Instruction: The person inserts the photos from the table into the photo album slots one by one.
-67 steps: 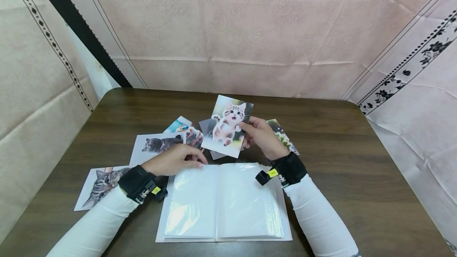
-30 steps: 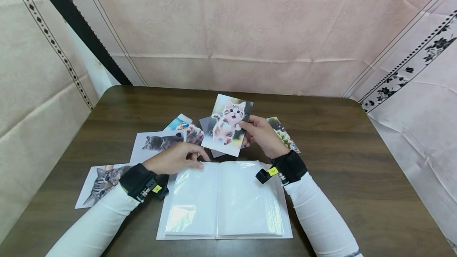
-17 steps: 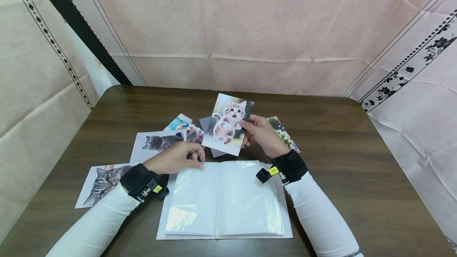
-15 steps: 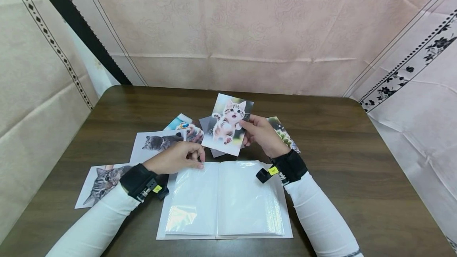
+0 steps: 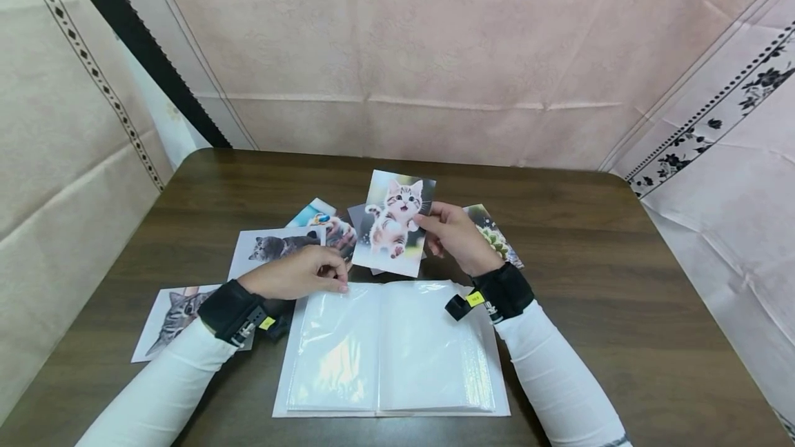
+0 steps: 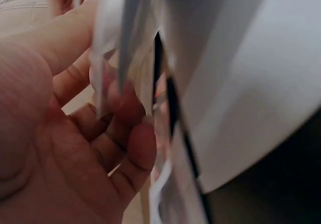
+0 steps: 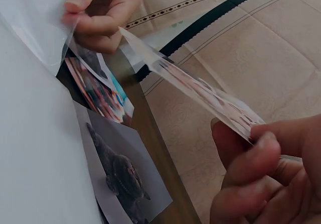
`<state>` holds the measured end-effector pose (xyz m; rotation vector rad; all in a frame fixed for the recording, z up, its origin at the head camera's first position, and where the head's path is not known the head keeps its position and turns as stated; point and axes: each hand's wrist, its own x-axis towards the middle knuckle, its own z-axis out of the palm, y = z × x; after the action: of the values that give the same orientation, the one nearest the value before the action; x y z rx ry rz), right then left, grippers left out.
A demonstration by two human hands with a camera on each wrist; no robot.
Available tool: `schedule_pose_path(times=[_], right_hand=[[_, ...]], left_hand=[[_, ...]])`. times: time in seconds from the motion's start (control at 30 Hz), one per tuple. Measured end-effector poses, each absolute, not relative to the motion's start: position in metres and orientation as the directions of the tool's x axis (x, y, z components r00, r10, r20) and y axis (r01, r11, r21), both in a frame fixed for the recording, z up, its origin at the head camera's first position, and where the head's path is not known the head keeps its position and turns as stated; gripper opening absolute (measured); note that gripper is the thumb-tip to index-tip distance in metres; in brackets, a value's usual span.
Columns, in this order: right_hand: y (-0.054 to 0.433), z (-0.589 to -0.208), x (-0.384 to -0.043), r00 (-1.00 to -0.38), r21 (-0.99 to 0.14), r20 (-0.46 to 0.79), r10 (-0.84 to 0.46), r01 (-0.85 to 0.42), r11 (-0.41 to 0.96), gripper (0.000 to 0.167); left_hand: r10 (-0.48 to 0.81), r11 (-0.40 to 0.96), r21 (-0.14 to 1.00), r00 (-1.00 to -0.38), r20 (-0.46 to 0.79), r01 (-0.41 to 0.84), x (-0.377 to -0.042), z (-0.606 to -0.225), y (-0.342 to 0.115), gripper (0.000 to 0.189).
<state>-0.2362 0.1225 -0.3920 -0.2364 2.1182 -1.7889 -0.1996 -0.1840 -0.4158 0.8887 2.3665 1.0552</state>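
My right hand (image 5: 456,236) pinches a photo of a striped kitten (image 5: 394,223) by its right edge, holding it upright just past the album's top edge. A photo album (image 5: 441,350) lies spread on the table with clear sleeves on both pages. At the top of its left page, my left hand (image 5: 304,273) pinches the edge of a clear sleeve (image 7: 42,35) between thumb and forefinger. The right wrist view shows that sleeve lifted and bent, while the kitten photo (image 7: 200,91) appears nearly edge-on. Curled fingers (image 6: 140,146) and blurred sleeve layers fill the left wrist view.
Left of the album lie a grey cat photo (image 5: 273,248) and a tabby photo (image 5: 177,319), partly under my left forearm. A blue-cornered photo (image 5: 310,214) sits behind. Behind my right hand is a plant photo (image 5: 497,236). All rest on the brown table (image 5: 621,309).
My right hand has tilted the kitten photo more upright and brought it slightly down and left. My left hand has drawn back a little to the left along the sleeve's top edge.
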Motion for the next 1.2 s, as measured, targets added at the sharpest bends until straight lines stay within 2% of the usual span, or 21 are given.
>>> schedule_pose_path(times=[0.37, 0.6, 0.97, 1.2], right_hand=[[0.118, -0.400, -0.243, -0.892, -0.978, -0.171, -0.418, 0.102, 0.182, 0.030], [0.109, -0.399, -0.252, -0.866, -0.963, -0.238, -0.439, 0.151, 0.223, 0.029], [0.090, -0.401, -0.259, -0.832, -0.943, -0.312, -0.459, 0.214, 0.253, 0.039], [0.079, -0.402, -0.261, -0.816, -0.948, -0.306, -0.491, 0.215, 0.233, 0.049]], left_hand=[[0.674, 0.577, 0.701, -0.729, -0.118, 0.420, -0.202, -0.404, -0.196, 0.010], [0.672, 0.595, 0.700, -0.722, -0.164, 0.395, -0.203, -0.399, -0.199, 0.009], [0.651, 0.613, 0.694, -0.740, -0.171, 0.378, -0.202, -0.390, -0.205, 0.011], [0.647, 0.621, 0.685, -0.743, -0.171, 0.383, -0.203, -0.388, -0.209, 0.011]])
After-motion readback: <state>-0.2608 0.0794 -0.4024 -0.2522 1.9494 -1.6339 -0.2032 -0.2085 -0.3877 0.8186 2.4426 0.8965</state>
